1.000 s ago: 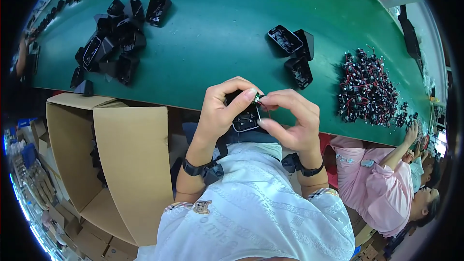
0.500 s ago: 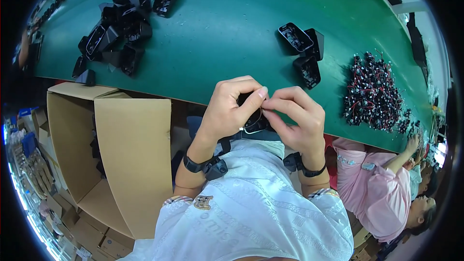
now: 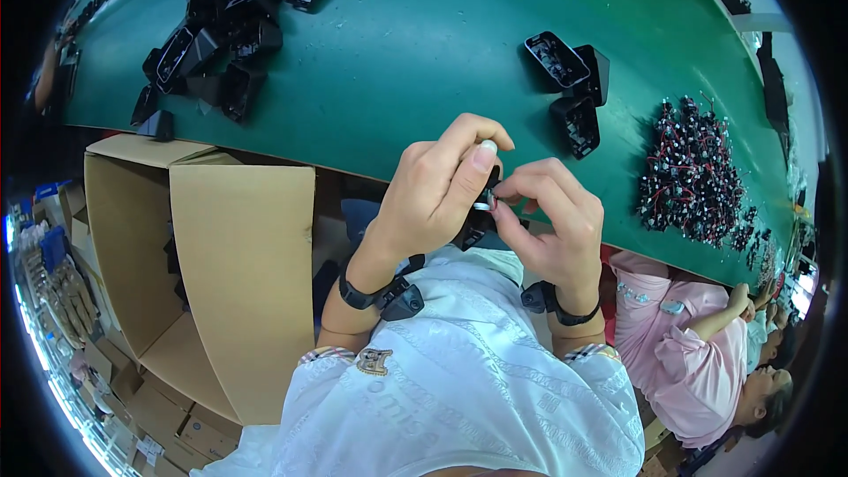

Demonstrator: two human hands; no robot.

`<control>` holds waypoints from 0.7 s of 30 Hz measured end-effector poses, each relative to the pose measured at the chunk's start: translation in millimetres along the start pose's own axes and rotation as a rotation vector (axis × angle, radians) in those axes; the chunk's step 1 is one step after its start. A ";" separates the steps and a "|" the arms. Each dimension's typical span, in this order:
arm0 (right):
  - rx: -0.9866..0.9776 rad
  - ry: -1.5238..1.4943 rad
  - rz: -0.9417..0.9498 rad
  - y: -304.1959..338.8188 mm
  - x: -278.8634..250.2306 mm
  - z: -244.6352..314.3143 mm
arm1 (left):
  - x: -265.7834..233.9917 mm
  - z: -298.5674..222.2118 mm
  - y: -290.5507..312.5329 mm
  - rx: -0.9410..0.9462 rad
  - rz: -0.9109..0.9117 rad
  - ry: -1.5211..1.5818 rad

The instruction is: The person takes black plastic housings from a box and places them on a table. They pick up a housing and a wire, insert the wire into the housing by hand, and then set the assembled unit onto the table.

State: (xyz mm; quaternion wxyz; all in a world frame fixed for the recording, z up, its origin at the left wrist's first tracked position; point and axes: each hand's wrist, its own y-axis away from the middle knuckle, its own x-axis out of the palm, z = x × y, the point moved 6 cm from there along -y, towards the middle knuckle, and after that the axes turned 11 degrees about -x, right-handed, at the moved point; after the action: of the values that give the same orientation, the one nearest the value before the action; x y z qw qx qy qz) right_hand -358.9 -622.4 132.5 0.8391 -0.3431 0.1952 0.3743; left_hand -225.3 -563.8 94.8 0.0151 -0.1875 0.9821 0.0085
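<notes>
My left hand (image 3: 437,185) is closed around a black plastic housing (image 3: 475,231), held above my lap just off the table's near edge. The housing is tilted and mostly hidden behind my fingers; a pale rim shows by my thumb. My right hand (image 3: 555,223) pinches at the housing's right side, thumb and forefinger together. A tiny reddish bit shows at its fingertips, too small to name.
On the green table (image 3: 406,62) lie a heap of black housings (image 3: 208,53) at left, a few housings (image 3: 576,124) at right, and a pile of wired parts (image 3: 693,177). An open cardboard box (image 3: 243,291) stands at my left. A person in pink (image 3: 689,362) sits at my right.
The housing has turned, so less of its inside shows. My left thumb and fingers have shifted upward, and the thin wire loop seen earlier is no longer visible. The view has moved slightly.
</notes>
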 end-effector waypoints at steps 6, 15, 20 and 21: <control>0.010 -0.041 -0.066 -5.7 -6.4 1.8 | -3.6 19.9 -7.1 -0.014 0.017 0.283; -0.168 -0.182 -0.040 5.7 8.3 6.4 | -3.5 17.1 -6.3 -0.164 0.026 0.496; -0.075 -0.118 -0.100 6.1 9.3 3.5 | -5.7 15.2 -3.9 -0.166 -0.011 0.448; -0.122 -0.075 -0.083 5.3 9.0 6.7 | -5.3 14.5 -2.4 -0.150 -0.035 0.413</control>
State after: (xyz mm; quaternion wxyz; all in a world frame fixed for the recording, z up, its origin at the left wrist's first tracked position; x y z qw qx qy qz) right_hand -356.7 -610.5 129.6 0.8382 -0.3868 0.1262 0.3631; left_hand -219.1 -563.8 80.4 -0.2001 -0.2028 0.9576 0.0427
